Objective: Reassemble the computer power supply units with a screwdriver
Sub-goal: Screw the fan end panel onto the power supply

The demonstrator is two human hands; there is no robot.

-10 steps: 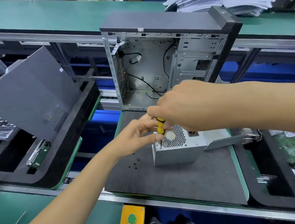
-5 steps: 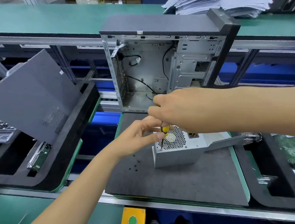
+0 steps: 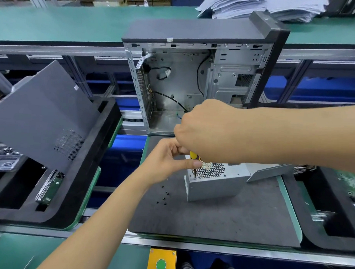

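A silver power supply unit (image 3: 215,183) with a honeycomb fan grille stands on the dark grey mat (image 3: 219,217). My right hand (image 3: 205,131) grips a yellow-handled screwdriver (image 3: 194,157) held upright, its tip on the unit's top near-left corner. My left hand (image 3: 167,162) pinches the screwdriver's shaft just below the handle, thumb stretched to the right. Several small black screws (image 3: 163,196) lie loose on the mat left of the unit.
An open computer case (image 3: 195,74) stands behind the mat. A grey side panel (image 3: 41,112) leans in a black foam tray (image 3: 103,131) on the left, with a drive (image 3: 50,187) in it. A flat metal plate (image 3: 266,171) lies right of the unit. Another foam tray (image 3: 315,225) holds parts at right.
My hands and the screwdriver stay on the unit's near-left corner; my right hand has shifted slightly on the handle, covering more of it. The unit has not moved.
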